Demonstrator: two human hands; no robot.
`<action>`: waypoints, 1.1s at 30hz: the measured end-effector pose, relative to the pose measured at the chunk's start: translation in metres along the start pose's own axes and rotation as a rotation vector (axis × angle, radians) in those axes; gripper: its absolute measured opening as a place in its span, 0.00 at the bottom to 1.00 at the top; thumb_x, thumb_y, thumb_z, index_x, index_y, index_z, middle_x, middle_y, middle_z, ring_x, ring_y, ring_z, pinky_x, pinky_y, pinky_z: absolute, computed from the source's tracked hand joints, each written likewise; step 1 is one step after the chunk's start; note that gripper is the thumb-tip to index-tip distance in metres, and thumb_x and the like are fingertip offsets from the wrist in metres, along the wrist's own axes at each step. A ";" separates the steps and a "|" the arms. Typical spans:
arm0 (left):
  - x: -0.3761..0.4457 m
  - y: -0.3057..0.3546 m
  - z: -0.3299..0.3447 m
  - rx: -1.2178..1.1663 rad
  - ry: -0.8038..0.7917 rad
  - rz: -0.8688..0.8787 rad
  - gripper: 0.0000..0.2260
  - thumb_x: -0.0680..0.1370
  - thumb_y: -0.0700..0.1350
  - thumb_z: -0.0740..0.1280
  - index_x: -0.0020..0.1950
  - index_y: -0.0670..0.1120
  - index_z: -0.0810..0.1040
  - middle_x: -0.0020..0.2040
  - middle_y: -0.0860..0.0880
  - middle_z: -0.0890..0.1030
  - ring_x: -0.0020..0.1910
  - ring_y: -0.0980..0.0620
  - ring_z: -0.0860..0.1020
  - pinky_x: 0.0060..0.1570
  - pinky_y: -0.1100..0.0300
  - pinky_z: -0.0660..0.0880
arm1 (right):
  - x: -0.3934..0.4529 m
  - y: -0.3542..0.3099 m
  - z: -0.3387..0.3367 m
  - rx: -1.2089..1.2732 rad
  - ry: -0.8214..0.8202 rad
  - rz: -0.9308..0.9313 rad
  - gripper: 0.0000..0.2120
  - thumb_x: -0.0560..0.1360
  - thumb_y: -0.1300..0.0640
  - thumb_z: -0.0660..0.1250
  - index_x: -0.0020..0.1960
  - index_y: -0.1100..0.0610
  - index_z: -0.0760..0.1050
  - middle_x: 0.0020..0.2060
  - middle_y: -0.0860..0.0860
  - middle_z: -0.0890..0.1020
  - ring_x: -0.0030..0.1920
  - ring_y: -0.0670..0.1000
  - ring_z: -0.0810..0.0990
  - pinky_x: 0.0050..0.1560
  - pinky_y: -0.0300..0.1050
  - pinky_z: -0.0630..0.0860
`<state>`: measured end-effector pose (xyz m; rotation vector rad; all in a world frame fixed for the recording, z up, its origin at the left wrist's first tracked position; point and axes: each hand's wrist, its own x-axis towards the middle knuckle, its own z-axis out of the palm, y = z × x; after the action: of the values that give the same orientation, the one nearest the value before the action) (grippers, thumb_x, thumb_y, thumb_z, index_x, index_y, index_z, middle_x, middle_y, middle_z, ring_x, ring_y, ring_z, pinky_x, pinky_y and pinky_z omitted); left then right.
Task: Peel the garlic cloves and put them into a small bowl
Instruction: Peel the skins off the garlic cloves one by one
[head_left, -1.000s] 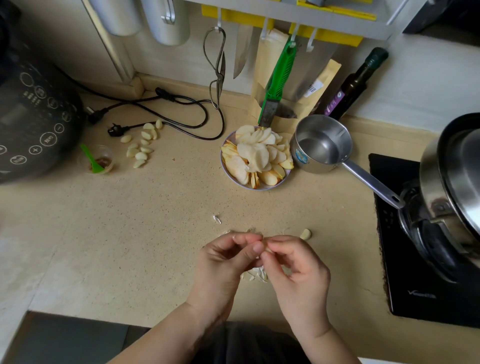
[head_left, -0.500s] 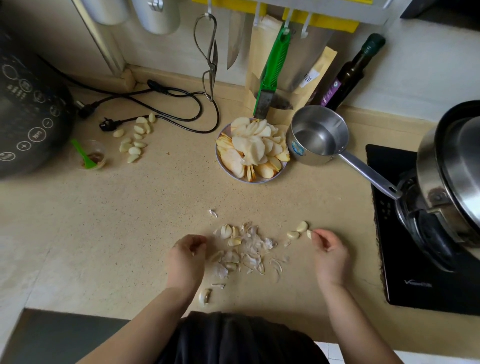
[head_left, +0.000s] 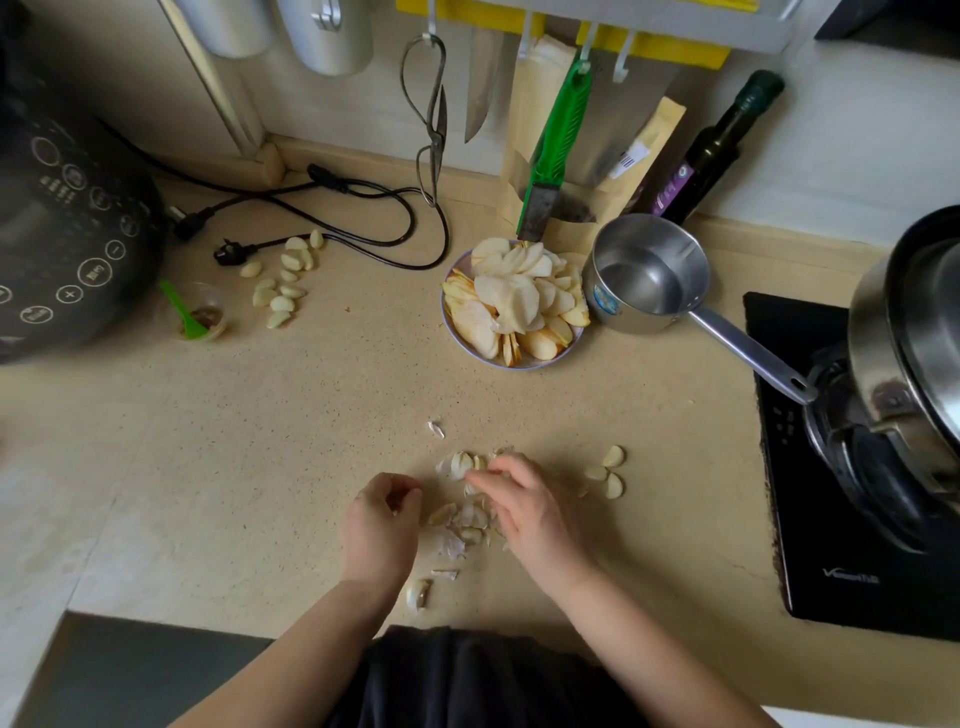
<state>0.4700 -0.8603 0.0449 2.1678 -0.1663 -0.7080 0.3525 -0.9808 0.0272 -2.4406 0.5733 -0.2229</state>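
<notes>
Right hand reaching over the garlic pile on the surface, fingertips touching a clove; actual grip impossible to tell. Left hand loosely curled beside the pile, holding nothing. Three peeled cloves just right; more far left.
</notes>
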 end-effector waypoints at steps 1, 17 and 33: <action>-0.001 0.001 -0.001 0.002 -0.003 -0.001 0.06 0.76 0.37 0.65 0.46 0.46 0.79 0.41 0.52 0.81 0.43 0.54 0.79 0.38 0.67 0.71 | 0.005 0.001 -0.001 -0.052 -0.016 -0.007 0.20 0.69 0.70 0.72 0.57 0.53 0.80 0.49 0.49 0.79 0.43 0.51 0.80 0.41 0.44 0.81; -0.028 0.057 -0.008 -1.030 -0.612 -0.400 0.07 0.69 0.38 0.69 0.45 0.39 0.84 0.40 0.43 0.84 0.37 0.51 0.82 0.35 0.64 0.80 | -0.013 -0.053 -0.062 0.540 0.269 0.238 0.14 0.70 0.64 0.74 0.50 0.47 0.83 0.39 0.40 0.84 0.39 0.42 0.82 0.40 0.35 0.77; -0.032 0.062 -0.007 -0.949 -0.423 -0.210 0.09 0.67 0.37 0.70 0.46 0.39 0.82 0.40 0.45 0.84 0.39 0.51 0.82 0.43 0.62 0.80 | -0.009 -0.060 -0.068 0.092 0.357 0.052 0.05 0.69 0.60 0.71 0.44 0.55 0.84 0.38 0.46 0.84 0.34 0.41 0.80 0.33 0.36 0.77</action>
<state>0.4550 -0.8844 0.1091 1.1258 0.1626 -1.0858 0.3455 -0.9700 0.1174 -2.3059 0.7600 -0.6567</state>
